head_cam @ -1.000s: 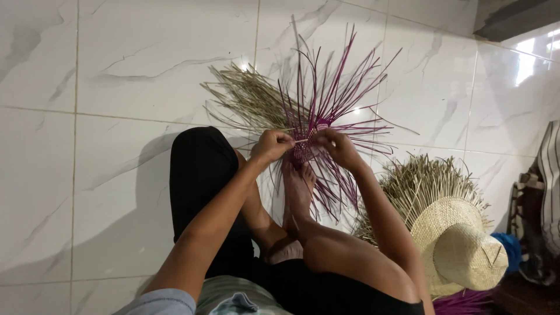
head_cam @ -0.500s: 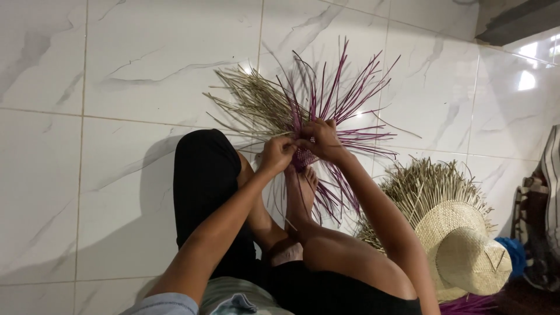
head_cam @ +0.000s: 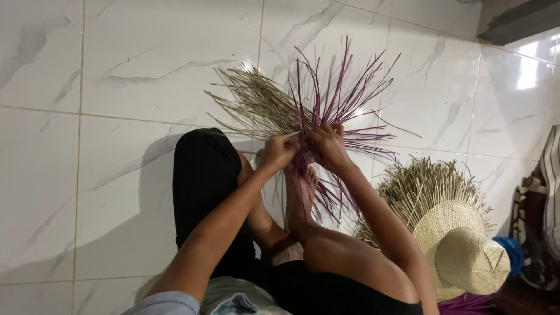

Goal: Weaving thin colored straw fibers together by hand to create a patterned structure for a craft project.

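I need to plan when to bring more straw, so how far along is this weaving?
Done: only a small woven patch shows between the hands, while a finished-looking straw hat lies to the side. In hand: the left hand and right hand pinch purple strands beside natural straw. Left: most strands fan out loose and unwoven across the tiled floor.

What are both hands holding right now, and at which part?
Both the left hand and right hand pinch the purple and tan straw weaving at its woven middle, where the loose strands fan out.
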